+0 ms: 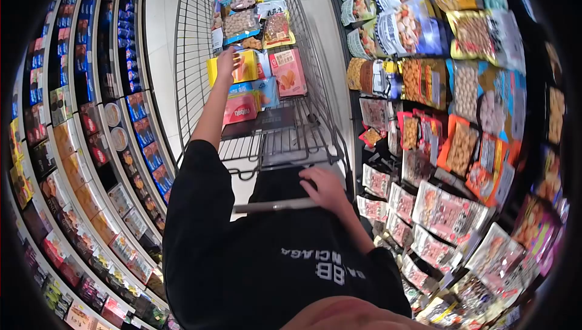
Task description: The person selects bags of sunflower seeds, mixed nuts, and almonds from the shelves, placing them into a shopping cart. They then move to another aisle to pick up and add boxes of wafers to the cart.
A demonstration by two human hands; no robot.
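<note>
My left hand [227, 65] reaches into the wire shopping cart [180, 45], with bent fingers over a yellow package [247, 67]. Its grip seems closed on the package, though the palm side is hidden. Just below lie a pink-red box [240, 108] and a blue pack [268, 90]. A pink box with a biscuit picture [288, 73] lies to the right. Bags of nuts or snacks [240, 23] fill the far end. At the right end of the cart's handle [273, 206], my right hand [324, 189] rests with its fingers apart, holding nothing that I can see.
Shelves of boxed and wrapped snacks [79, 148] curve along the left. Bagged nuts and dried snacks [467, 93] hang and stand on the right, close to my right arm. Pale tiled floor [160, 69] shows on the cart's left.
</note>
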